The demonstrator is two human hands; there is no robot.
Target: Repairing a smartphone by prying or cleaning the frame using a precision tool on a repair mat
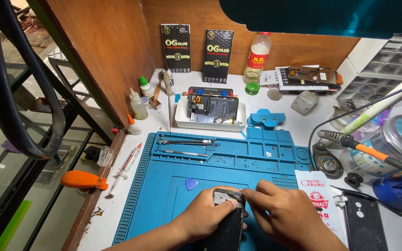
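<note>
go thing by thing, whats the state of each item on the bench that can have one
phone: lying on the blue mat, held at both sides
left hand: gripping the phone
right hand: fingers pinching at the phone's top edge
clear bottle: upright, red cap on
green cap glue bottle: upright, capped
white tray: holds opened phone parts
soldering iron: resting in its coil stand
tweezers: lying flat in the mat's slot
blue pick: loose on the mat
</note>
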